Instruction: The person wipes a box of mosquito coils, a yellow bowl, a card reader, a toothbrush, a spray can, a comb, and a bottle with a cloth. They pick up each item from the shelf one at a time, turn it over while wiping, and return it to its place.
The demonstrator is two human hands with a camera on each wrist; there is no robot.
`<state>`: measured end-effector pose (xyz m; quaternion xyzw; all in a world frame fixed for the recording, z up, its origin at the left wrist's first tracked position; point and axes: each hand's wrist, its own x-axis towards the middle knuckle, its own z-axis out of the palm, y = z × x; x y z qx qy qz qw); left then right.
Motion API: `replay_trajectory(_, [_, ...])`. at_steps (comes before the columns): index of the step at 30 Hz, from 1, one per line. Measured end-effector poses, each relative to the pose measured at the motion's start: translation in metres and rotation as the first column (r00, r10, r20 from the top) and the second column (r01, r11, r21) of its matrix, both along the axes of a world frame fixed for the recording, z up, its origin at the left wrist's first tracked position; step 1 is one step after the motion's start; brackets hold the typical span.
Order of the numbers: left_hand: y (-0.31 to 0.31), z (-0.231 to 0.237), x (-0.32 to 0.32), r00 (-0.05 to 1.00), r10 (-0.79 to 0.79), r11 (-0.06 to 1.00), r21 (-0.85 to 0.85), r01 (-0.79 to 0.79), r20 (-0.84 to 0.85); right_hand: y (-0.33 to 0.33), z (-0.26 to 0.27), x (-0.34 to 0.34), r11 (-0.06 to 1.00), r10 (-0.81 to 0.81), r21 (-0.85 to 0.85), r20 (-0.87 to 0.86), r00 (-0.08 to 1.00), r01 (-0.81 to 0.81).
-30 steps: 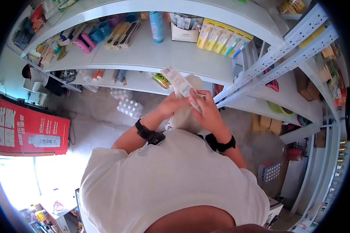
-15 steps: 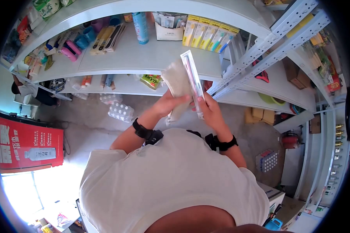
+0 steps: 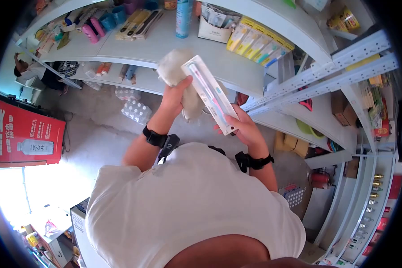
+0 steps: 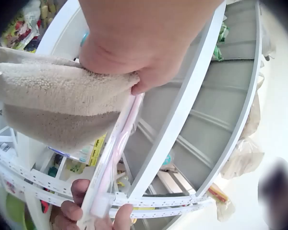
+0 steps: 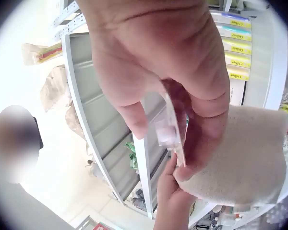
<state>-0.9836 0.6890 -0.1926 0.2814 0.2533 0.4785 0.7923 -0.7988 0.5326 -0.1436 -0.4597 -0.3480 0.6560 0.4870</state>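
My left hand (image 3: 174,98) grips a folded cream cloth (image 3: 191,99), its thumb across the front; in the left wrist view the cloth (image 4: 62,91) shows a rough towel-like weave. The lower end of a long flat toothbrush package (image 3: 207,94) is held between thumb and fingers of my right hand (image 3: 245,127). A pink-handled brush shows through its clear front. The package slants up and left, its top end beside the cloth. In the right wrist view my right hand (image 5: 168,62) curls round the package edge (image 5: 175,127), with the cloth (image 5: 240,153) behind.
Ahead, a white shelf (image 3: 165,49) holds a blue spray can (image 3: 183,20), a white box of packets (image 3: 214,27) and yellow toothbrush packs (image 3: 259,42). Perforated metal posts (image 3: 317,73) stand at the right. Wrapped bottles (image 3: 136,111) lie on the floor. A person (image 3: 35,71) is far left.
The package was face down across the cloth, then turned with its clear front up. The left hand and cloth have moved up and left, and the package tilts further left.
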Motion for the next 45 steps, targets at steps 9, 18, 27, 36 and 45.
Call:
replay_trajectory(9, [0.013,-0.023,-0.052,0.997,0.001,0.99,-0.14,-0.012,-0.078,0.055,-0.029,-0.001,0.92,-0.379,0.134,0.069,0.923,0.367])
replay_trajectory(18, [0.049,-0.045,-0.143,0.996,0.048,0.967,-0.247,-0.063,-0.069,0.118,-0.012,0.018,0.581,-0.807,0.671,0.399,0.435,0.462])
replay_trajectory(27, [0.086,-0.061,-0.246,0.988,0.125,0.946,-0.289,-0.148,-0.095,0.206,0.032,0.03,0.537,-0.841,0.829,0.509,-0.183,-0.159])
replay_trajectory(36, [0.106,-0.078,-0.319,0.979,0.16,0.939,-0.287,-0.19,-0.124,0.261,0.05,0.019,0.477,-0.862,0.843,0.394,-0.32,-0.247])
replay_trajectory(45, [0.115,-0.088,-0.342,0.972,0.186,0.926,-0.306,-0.223,-0.144,0.276,0.033,0.052,0.519,-0.807,0.828,0.393,-0.44,-0.213])
